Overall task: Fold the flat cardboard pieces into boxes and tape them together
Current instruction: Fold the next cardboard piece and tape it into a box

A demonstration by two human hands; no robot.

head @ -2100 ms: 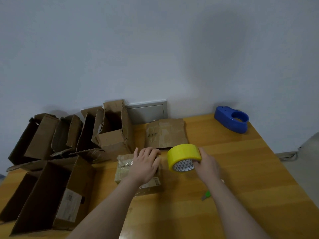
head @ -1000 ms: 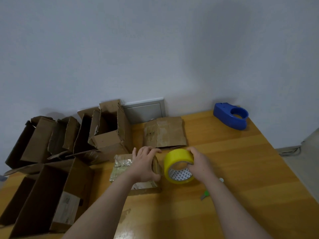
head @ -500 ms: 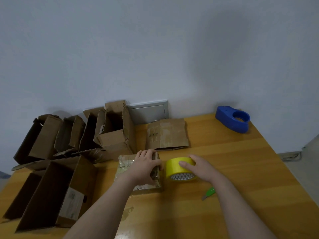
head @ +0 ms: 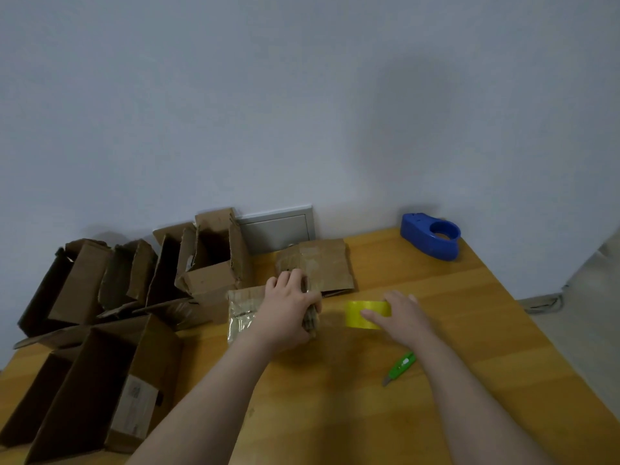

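Grip status: left hand (head: 288,307) clasps the small box (head: 242,317), fingers curled over its edge; right hand (head: 402,318) lies with fingers extended on the yellow tape roll (head: 365,313), just beside it. Judged progress: several brown corrugated boxes (head: 100,364) stand erected and open at left, and one creased flat piece (head: 322,263) remains unfolded behind. Glossy tape covers the small box. Worktop (head: 486,313) is smooth wood.

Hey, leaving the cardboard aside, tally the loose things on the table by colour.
Yellow: 1, the tape roll
Blue: 1, the tape dispenser
Green: 1, the utility knife
Total: 3
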